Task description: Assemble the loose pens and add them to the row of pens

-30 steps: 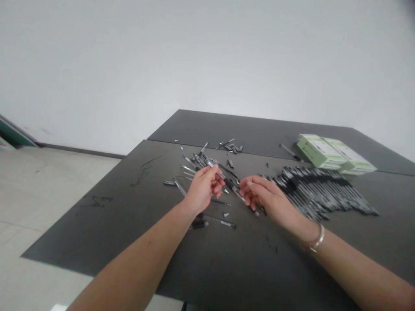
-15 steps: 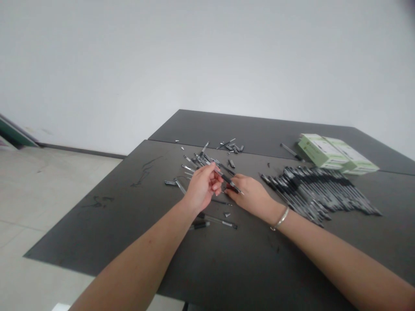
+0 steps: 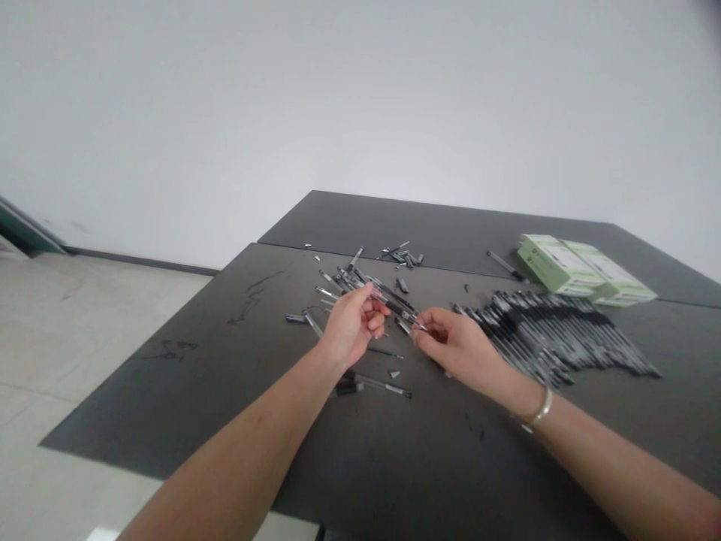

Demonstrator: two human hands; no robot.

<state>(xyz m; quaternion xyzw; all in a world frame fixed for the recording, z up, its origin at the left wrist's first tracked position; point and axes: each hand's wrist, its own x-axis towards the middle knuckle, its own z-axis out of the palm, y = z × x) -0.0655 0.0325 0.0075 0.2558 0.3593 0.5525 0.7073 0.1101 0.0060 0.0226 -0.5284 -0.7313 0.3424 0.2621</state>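
Note:
My left hand is closed around a pen with a clear barrel and a black grip, slanted so that its writing end points right. At that end my right hand pinches the small silver pen tip between thumb and fingers. Whether the tip is seated on the barrel is too small to make out. Behind and beneath my left hand lies a loose heap of pen parts. Nearer me, several pen pieces and a loose cone-shaped tip rest on the dark table.
To the right, many pens lie side by side in a long row. Two green-and-white boxes stand behind them, with a single pen at their left. Pen caps are scattered farther back. Dark ink marks streak the table's left side.
My right hand has lifted off the table beside the pen and shifted right, coming to the pen's writing end. My left hand stays nearly where it was, holding the pen.

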